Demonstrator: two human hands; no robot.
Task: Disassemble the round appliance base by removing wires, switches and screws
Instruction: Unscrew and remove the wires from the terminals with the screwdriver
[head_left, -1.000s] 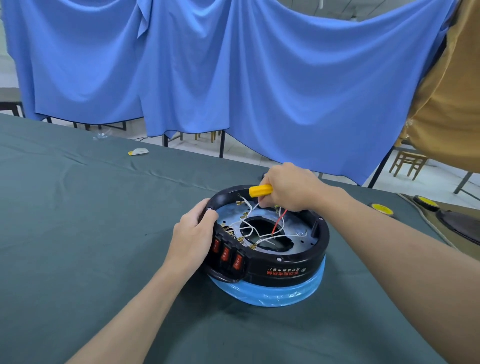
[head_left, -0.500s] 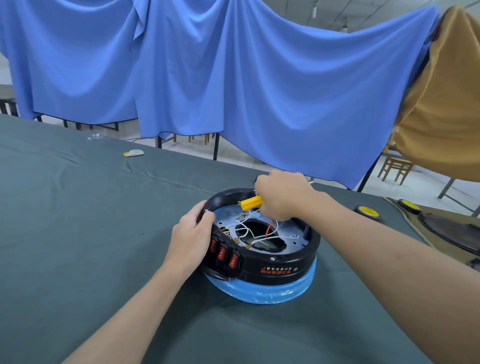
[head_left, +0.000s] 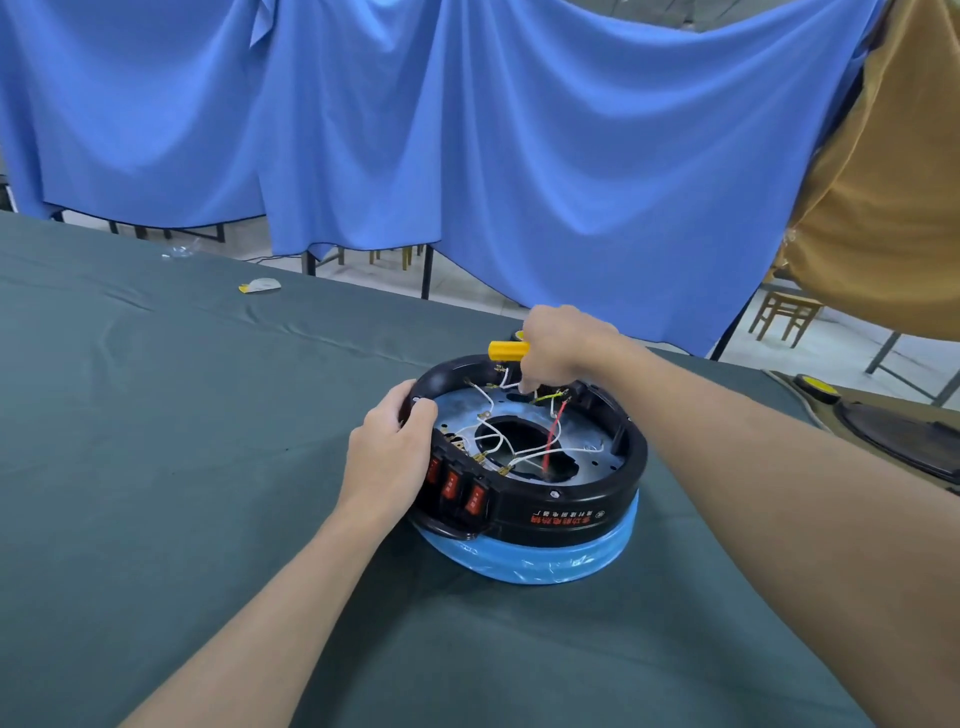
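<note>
Left grip (head_left: 389, 457): is clasping the black base (head_left: 566, 512) rim beside the red switches (head_left: 451, 486).
Right grip (head_left: 566, 345): is clenching the yellow screwdriver handle (head_left: 505, 349) above the wires (head_left: 554, 435).

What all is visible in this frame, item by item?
appliance base: one, black, table centre
film: one, blue, under the base
switches: three, red, base's left front
white wires: several, inside the base
red wire: one, inside the base
yellow-handled tool: one, over the far rim
tablecloth: one, dark green
curtain: blue, behind the table
cloth: mustard, upper right
scrap: one, white-yellow, far left
stool: one, wooden, right background
left hand: grips the base's left rim
right hand: holds the tool
</note>
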